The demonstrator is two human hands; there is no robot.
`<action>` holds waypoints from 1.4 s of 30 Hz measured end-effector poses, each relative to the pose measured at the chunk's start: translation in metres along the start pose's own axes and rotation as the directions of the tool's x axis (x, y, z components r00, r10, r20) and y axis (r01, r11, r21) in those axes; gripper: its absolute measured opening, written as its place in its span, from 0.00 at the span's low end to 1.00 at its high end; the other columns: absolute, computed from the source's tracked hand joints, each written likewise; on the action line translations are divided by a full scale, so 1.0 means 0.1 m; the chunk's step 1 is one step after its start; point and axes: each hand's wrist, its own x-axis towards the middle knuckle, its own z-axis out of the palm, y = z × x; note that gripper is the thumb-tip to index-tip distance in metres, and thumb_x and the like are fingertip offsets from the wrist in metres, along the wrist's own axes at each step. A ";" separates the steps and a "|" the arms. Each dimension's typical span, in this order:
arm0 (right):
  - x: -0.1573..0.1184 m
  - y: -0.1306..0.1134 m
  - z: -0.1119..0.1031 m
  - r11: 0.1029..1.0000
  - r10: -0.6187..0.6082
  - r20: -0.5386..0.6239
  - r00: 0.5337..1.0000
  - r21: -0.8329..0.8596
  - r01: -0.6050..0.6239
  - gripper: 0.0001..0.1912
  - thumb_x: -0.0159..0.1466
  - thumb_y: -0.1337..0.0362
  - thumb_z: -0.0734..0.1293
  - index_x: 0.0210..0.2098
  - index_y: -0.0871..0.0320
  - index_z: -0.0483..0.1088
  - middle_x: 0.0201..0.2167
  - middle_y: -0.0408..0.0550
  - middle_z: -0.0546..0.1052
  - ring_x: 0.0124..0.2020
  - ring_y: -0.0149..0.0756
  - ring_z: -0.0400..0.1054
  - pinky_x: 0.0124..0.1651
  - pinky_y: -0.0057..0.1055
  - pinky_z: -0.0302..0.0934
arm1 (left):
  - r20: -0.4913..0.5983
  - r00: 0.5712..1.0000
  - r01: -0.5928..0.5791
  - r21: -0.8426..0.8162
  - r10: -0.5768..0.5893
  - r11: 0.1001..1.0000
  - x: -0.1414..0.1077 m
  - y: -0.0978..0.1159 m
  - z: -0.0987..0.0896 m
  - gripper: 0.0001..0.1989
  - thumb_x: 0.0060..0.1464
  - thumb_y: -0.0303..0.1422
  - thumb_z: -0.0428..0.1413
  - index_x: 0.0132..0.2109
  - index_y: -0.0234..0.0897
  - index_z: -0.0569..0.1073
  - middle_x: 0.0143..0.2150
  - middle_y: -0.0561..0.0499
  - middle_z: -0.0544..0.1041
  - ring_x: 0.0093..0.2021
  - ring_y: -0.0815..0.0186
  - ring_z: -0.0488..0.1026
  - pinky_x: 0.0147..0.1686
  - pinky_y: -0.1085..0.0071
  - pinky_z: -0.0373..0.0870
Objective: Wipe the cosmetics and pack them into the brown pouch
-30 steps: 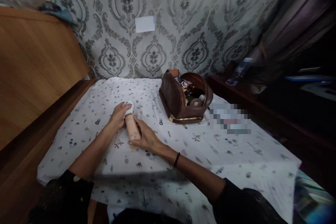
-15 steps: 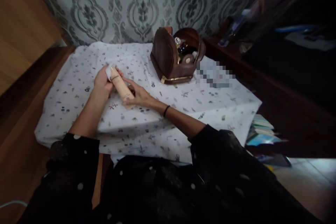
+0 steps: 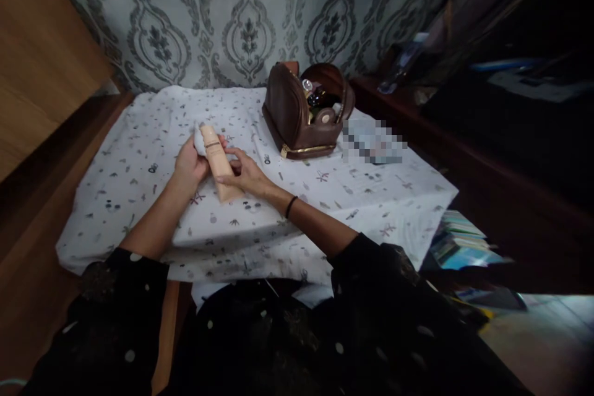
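Observation:
A peach-coloured squeeze tube (image 3: 216, 154) slants over the cloth-covered table, its narrow capped end up and its wide flat end toward me. My right hand (image 3: 247, 174) grips the tube's lower half, thumb on the near face and fingers along the right side. At the tube's upper end, my left hand (image 3: 191, 161) is closed around a soft white wad (image 3: 199, 139), perhaps cotton or tissue, pressed next to the tube. Some left fingertips show behind the tube; the rest are hidden.
An open brown cosmetic bag (image 3: 299, 114) with small items inside stands toward the back. To its right lies a blurred-out flat item (image 3: 375, 141). The white printed cloth (image 3: 134, 198) covers the table. A dark wooden ledge runs along the right, with stacked books (image 3: 464, 238) below.
The view has tilted up slightly, so the scene sits lower. Both hands still hold the tube and white wad; the tube stands a little steeper.

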 end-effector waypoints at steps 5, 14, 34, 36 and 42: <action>0.00 -0.05 -0.02 0.986 0.068 -0.056 0.996 0.155 -0.058 0.33 0.50 0.53 0.78 0.48 0.53 0.61 0.35 0.42 0.77 0.35 0.36 0.73 0.38 0.31 0.69 | 0.086 0.990 0.108 0.046 -0.111 0.993 -0.09 -0.08 0.10 0.18 0.64 0.33 0.43 0.36 0.31 0.75 0.28 0.44 0.80 0.40 0.57 0.81 0.47 0.60 0.79; 0.01 -0.03 -0.03 0.982 0.052 -0.082 0.995 0.184 -0.036 0.33 0.52 0.52 0.77 0.50 0.54 0.61 0.38 0.45 0.77 0.39 0.36 0.73 0.43 0.33 0.70 | 0.126 0.983 0.126 0.086 -0.137 0.988 -0.08 -0.13 0.07 0.19 0.62 0.43 0.50 0.38 0.31 0.78 0.32 0.43 0.82 0.39 0.56 0.81 0.45 0.61 0.79; -0.10 -0.41 0.01 0.922 -0.188 -0.144 0.972 -0.368 0.124 0.26 0.64 0.64 0.65 0.61 0.55 0.58 0.41 0.47 0.77 0.38 0.39 0.73 0.41 0.34 0.67 | 0.124 0.947 -0.320 0.401 0.295 0.858 -0.40 0.32 0.39 0.17 0.43 0.42 0.67 0.36 0.34 0.78 0.27 0.54 0.77 0.27 0.68 0.73 0.29 0.75 0.68; -0.04 -0.44 -0.06 0.836 -0.305 -0.127 0.944 -0.511 0.201 0.25 0.66 0.65 0.62 0.62 0.54 0.58 0.47 0.51 0.77 0.43 0.41 0.73 0.45 0.36 0.67 | 0.145 0.938 -0.348 0.390 0.316 0.852 -0.43 0.37 0.46 0.16 0.43 0.41 0.66 0.37 0.35 0.78 0.28 0.53 0.79 0.30 0.66 0.75 0.31 0.74 0.70; 0.11 -0.23 -0.21 0.551 -0.469 -0.087 0.879 -0.807 0.214 0.21 0.69 0.67 0.59 0.61 0.56 0.62 0.44 0.56 0.76 0.43 0.48 0.71 0.46 0.45 0.67 | 0.130 0.917 -0.396 0.382 0.376 0.835 -0.35 0.34 0.54 0.12 0.47 0.40 0.62 0.28 0.35 0.75 0.25 0.51 0.78 0.28 0.66 0.75 0.30 0.74 0.69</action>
